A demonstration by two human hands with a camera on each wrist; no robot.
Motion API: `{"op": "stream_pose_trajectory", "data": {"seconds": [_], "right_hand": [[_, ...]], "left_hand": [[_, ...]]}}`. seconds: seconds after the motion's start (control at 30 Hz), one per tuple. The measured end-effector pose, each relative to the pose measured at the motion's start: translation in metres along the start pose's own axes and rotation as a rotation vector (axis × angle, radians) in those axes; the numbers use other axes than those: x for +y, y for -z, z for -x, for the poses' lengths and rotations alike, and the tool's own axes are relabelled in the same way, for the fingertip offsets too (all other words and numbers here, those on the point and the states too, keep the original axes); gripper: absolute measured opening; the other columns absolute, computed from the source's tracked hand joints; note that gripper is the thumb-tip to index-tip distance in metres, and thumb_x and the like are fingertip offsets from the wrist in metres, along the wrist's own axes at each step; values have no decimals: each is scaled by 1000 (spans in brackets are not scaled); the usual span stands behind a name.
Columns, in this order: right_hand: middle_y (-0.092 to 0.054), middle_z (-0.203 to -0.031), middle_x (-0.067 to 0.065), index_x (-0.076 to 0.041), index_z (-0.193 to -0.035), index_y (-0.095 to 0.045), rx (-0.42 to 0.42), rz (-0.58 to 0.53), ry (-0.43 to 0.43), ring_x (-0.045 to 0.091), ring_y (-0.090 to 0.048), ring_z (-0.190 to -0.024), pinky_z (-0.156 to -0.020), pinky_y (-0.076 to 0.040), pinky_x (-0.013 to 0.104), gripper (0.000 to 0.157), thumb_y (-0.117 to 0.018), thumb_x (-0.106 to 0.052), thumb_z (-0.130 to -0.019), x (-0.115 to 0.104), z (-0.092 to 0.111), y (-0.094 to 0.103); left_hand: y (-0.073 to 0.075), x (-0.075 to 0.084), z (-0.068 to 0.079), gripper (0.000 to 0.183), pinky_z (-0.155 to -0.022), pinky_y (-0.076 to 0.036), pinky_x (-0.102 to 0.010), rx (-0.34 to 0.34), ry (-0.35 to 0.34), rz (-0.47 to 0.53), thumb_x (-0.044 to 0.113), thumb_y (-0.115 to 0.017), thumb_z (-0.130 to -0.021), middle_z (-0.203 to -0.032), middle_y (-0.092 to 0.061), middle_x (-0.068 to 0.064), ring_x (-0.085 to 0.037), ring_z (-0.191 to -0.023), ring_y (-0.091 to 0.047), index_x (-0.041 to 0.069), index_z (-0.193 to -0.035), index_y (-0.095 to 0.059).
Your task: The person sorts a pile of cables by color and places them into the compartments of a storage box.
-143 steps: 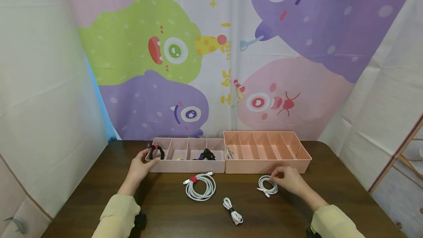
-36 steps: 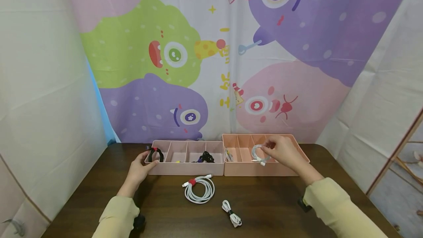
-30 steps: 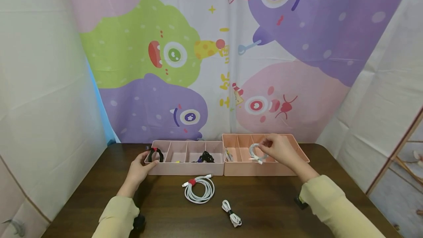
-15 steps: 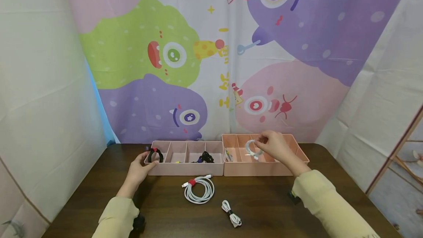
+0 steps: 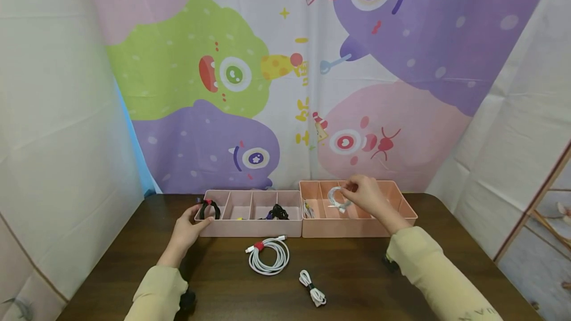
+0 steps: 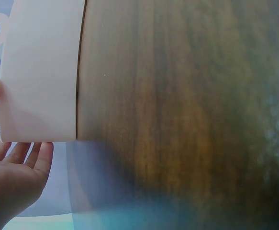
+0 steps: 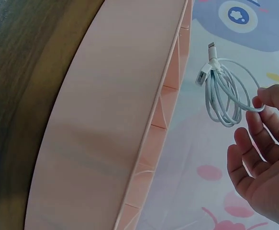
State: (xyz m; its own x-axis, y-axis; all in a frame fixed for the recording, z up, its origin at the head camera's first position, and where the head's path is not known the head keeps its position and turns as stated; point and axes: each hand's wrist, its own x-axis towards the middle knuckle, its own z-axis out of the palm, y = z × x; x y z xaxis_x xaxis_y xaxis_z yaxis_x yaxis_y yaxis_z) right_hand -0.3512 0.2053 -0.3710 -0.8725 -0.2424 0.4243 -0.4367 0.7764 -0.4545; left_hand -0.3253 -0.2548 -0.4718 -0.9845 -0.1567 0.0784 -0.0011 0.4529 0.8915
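Note:
My right hand [image 5: 363, 196] pinches a coiled white charging cable [image 7: 221, 91] by one side of its loop, between thumb and fingertips. In the head view the coil overlaps the second and third compartments from the left of the peach divided box [image 5: 352, 228]; the right wrist view has it above the rim, both plugs at one end. My left hand [image 5: 187, 227] grips the left corner of the pale pink divided box [image 5: 252, 229], thumb on the front rim, fingers along the end wall [image 6: 39, 136]. Beside that thumb, a black cable coil [image 5: 210, 210] with a red tie sits in the leftmost compartment.
A larger white cable coil [image 5: 269, 257] with a red strap lies on the dark wooden table [image 5: 223, 291]. Nearer me is a white cable bundle [image 5: 312, 288] with a black tie. The pink box holds a black cable bundle [image 5: 278, 212]; thin white cables [image 5: 309, 209] stand in the peach box's leftmost compartment.
My right hand has lifted the white charging cable off the table and carried it up over the peach box, drifting left across it. My left hand has stayed at the pink box's corner.

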Motion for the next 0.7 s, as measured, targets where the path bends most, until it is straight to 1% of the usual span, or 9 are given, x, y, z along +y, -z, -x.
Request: {"op": "stream_pose_trajectory", "data": {"seconds": [0.17,0.33,0.47,0.7], "right_hand": [[-64,-73,3,-6,-83,-69,11,2,-6,15,-57,-67,-62,-47,30,12,-71,-18,-82,4,-3,-6],[-65,-76,2,-8,-85,-68,12,10,-43,16,-59,-71,-66,-49,33,13,-71,-20,-83,9,-4,-13],[-65,-78,3,-8,-85,-68,7,-18,-61,16,-57,-72,-67,-49,33,12,-71,-19,-84,12,-3,-20],[-64,-72,2,-8,-78,-69,34,-46,-28,14,-55,-68,-63,-47,29,7,-72,-13,-82,19,-2,-33]], "left_hand": [[0,0,0,63,-100,-38,-48,3,2,-1,19,-63,-90,-142,-37,-28,-39,-128,-38,-6,-140,-33],[0,1,0,63,-101,-38,-49,5,4,-2,18,-63,-90,-142,-37,-29,-40,-129,-37,-6,-140,-33],[0,2,1,63,-100,-38,-49,5,5,-5,18,-63,-90,-141,-37,-29,-40,-128,-39,-6,-140,-33],[0,2,1,63,-101,-38,-49,1,6,5,19,-64,-90,-142,-37,-28,-39,-129,-38,-5,-140,-33]]}}
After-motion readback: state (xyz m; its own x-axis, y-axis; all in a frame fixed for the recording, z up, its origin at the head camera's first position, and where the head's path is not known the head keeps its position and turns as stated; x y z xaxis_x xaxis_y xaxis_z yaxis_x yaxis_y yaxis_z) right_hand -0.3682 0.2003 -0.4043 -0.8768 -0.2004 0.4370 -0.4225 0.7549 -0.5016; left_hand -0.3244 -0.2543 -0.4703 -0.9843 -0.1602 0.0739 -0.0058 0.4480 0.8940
